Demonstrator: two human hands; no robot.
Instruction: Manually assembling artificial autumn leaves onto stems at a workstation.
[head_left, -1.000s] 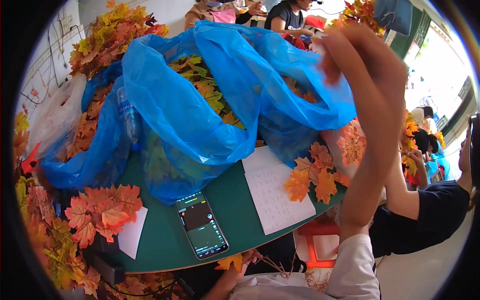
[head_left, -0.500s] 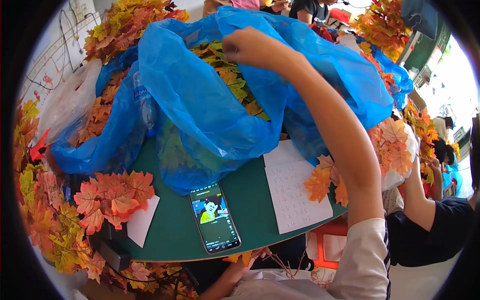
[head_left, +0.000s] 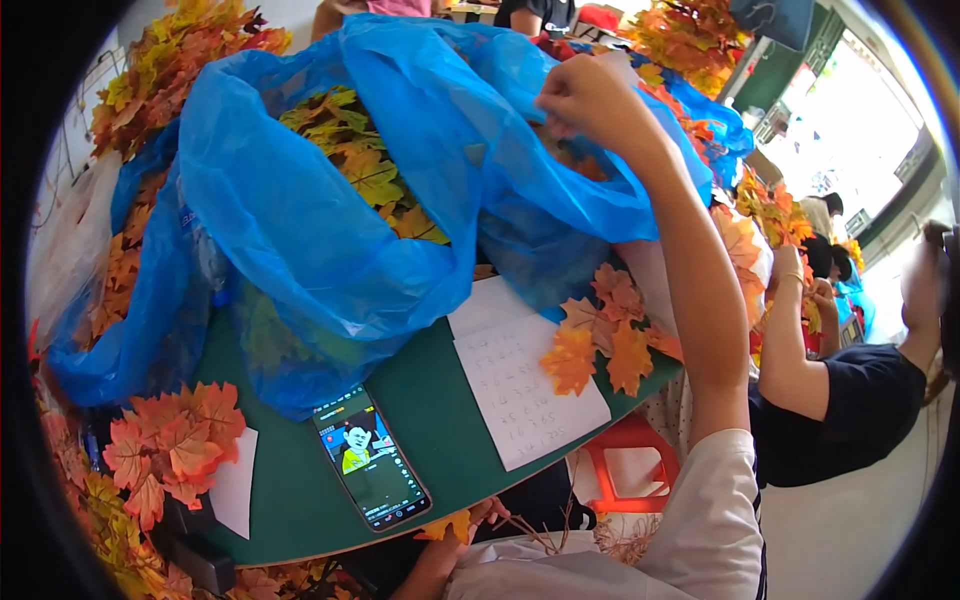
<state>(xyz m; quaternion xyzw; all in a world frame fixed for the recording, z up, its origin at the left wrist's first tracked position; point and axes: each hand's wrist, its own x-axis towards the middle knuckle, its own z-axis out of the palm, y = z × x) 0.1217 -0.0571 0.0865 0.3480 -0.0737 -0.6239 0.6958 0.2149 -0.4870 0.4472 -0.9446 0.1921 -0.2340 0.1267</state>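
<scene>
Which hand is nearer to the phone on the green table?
Left. The left hand is by the edge of the table, right of the lower end of the phone; the right hand is raised near the blue bag, farther away.

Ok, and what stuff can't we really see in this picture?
All in the head view:
- Whether the right hand pinches anything: its curled fingers hide it.
- How the left hand grips: too small, beside an orange leaf.
- The card's upper part: covered by the reddish leaves.
- The head of the co-worker in black at the top: cut off by the upper edge.
</scene>
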